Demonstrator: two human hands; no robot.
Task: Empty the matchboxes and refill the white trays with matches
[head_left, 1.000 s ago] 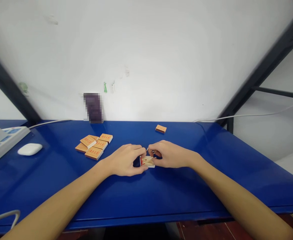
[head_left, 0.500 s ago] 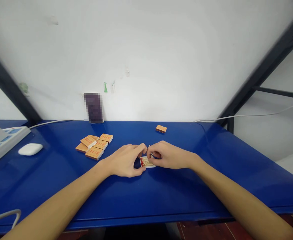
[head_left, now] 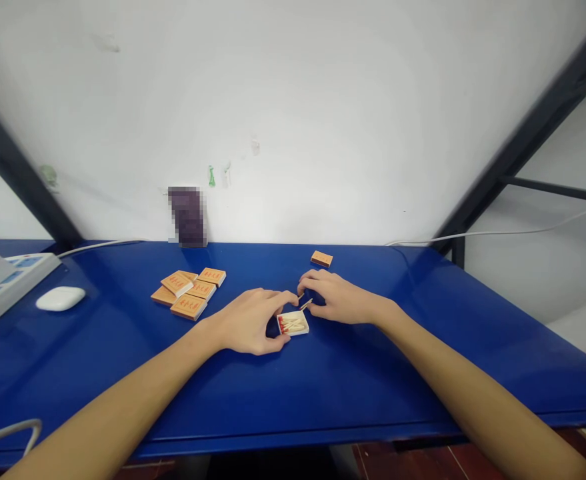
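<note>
Midway along the blue table, an open match tray

From my head view, orange matchboxes lie in an overlapping heap off to the left, and a single matchbox sits just beyond my right hand. Farther left I have a white rounded case near a power strip. A pixelated dark shape stands against the white wall.

Red characters run across the tops of the heaped boxes, too small for me to read surely; the lone one bears fainter marks.

My left hand curves widely round the tray's left end, thumb at its near corner, forefinger stretched past the far edge. Inside lie matches, red heads mostly to the left. My right hand is half curled beyond the tray's far right corner, a gap showing between thumb and forefinger; thin matchsticks show at the fingertips, though I cannot tell whether I grip them.
</note>
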